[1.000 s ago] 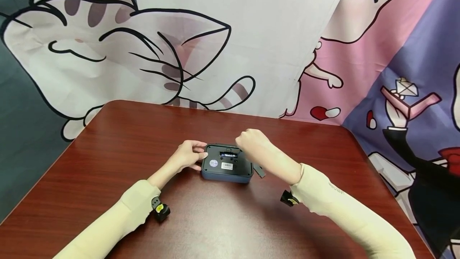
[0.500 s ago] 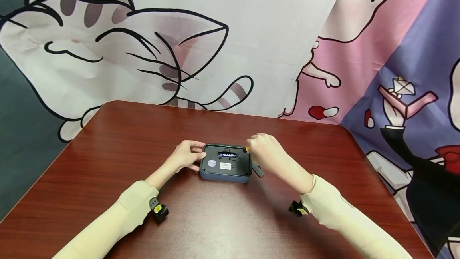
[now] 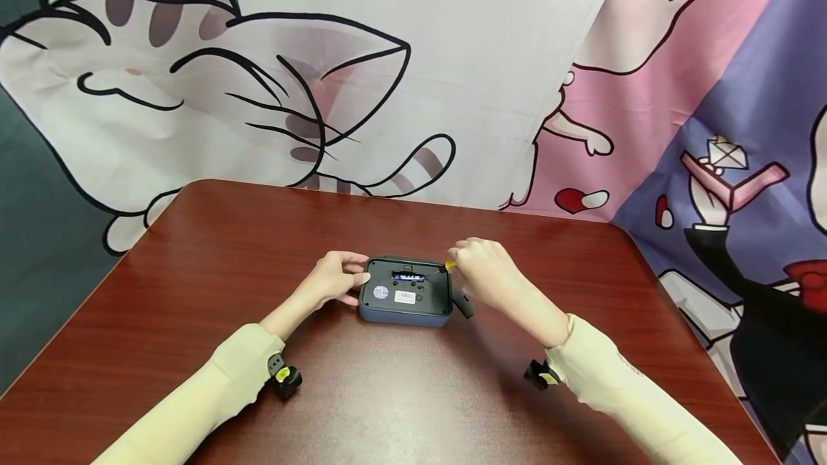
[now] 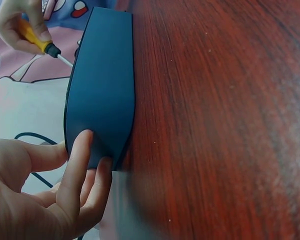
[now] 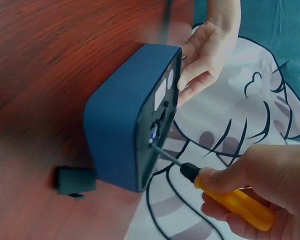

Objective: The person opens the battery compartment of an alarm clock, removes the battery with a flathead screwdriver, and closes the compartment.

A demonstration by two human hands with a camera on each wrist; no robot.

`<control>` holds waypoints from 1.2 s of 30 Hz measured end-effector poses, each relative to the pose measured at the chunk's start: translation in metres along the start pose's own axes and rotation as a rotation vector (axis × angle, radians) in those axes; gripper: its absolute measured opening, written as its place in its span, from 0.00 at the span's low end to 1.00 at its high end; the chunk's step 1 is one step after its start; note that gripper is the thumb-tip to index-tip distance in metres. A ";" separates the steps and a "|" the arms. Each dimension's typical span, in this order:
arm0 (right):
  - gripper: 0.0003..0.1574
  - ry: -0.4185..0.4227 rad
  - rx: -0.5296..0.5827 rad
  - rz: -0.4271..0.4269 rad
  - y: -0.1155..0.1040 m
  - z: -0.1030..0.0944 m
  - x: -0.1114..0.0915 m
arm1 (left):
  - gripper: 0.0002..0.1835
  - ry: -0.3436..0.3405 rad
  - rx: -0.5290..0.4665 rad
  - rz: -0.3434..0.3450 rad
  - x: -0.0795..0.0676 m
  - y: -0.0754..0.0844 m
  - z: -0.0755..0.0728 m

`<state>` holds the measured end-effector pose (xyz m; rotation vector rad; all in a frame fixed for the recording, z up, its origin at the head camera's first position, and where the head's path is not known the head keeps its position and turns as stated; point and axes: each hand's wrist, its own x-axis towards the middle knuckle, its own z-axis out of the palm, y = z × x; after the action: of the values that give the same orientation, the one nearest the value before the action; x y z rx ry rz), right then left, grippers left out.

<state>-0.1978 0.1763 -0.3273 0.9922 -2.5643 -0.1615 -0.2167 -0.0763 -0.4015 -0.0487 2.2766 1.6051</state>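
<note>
Here's the blue box (image 3: 405,288), flat on the table (image 3: 362,393) just past its middle, dark panel facing up, a battery (image 3: 408,278) showing in the slot! The screwdriver (image 5: 235,202) slants in from the right, tip at the battery's right end, the right hand (image 3: 483,268) wrapped round its yellow handle. Left hand (image 3: 332,278) grips the box's left end, thumb on the rim. Small black cover (image 5: 76,180) lies just right; cat backdrop (image 3: 213,92) beyond.

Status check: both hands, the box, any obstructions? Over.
Left hand holding blue box by one end. Right hand gripping yellow screwdriver, tip near exposed battery. Small black piece beside box, seemingly out of the way.
</note>
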 end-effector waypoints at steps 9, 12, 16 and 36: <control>0.13 -0.159 -0.180 -0.061 -0.019 -0.015 0.027 | 0.22 -0.004 0.000 -0.006 -0.001 0.001 0.001; 0.09 -0.259 -0.238 -0.078 -0.030 -0.020 0.041 | 0.22 -0.006 -0.004 -0.008 -0.001 0.000 0.001; 0.11 -0.303 -0.309 -0.113 -0.045 -0.023 0.059 | 0.22 -0.007 -0.013 0.000 -0.002 0.000 0.001; 0.15 -0.284 -0.278 -0.165 -0.042 -0.019 0.057 | 0.22 -0.003 -0.011 -0.002 -0.001 0.000 -0.001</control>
<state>-0.2027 0.1078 -0.3019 1.1382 -2.6042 -0.7307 -0.2157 -0.0777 -0.4007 -0.0512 2.2653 1.6152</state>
